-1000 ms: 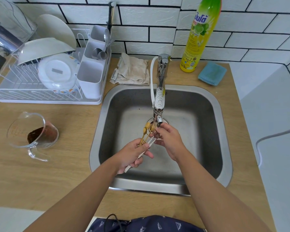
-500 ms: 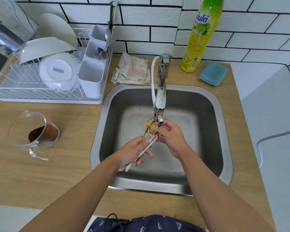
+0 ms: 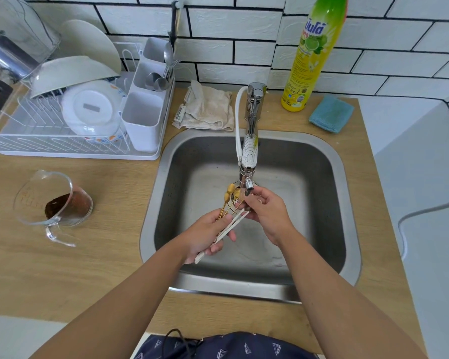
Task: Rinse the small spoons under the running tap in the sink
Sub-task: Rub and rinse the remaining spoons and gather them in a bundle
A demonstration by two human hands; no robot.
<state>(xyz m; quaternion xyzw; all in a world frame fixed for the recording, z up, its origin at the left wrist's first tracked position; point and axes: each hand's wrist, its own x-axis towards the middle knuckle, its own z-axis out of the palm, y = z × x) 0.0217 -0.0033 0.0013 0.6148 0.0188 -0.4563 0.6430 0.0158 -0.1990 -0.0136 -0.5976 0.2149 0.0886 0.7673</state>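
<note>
Over the steel sink [image 3: 347, 203], my left hand [image 3: 205, 235] grips a bundle of small spoons [image 3: 228, 200] by their white and gold handles. Their gold bowls point up toward the tap [image 3: 249, 161] spout. My right hand [image 3: 266, 211] is closed around the upper ends of the spoons directly below the spout. The water stream itself is hard to make out.
A white dish rack [image 3: 70, 149] with bowls and a cutlery caddy stands left of the sink. A glass measuring jug [image 3: 52, 200] with brown powder sits on the wooden counter. A folded cloth [image 3: 205, 107], a dish soap bottle [image 3: 311, 55] and a blue sponge [image 3: 331, 114] line the back.
Both hands and the spoons have risen slightly toward the spout. My right hand has shifted its fingers along the spoon ends.
</note>
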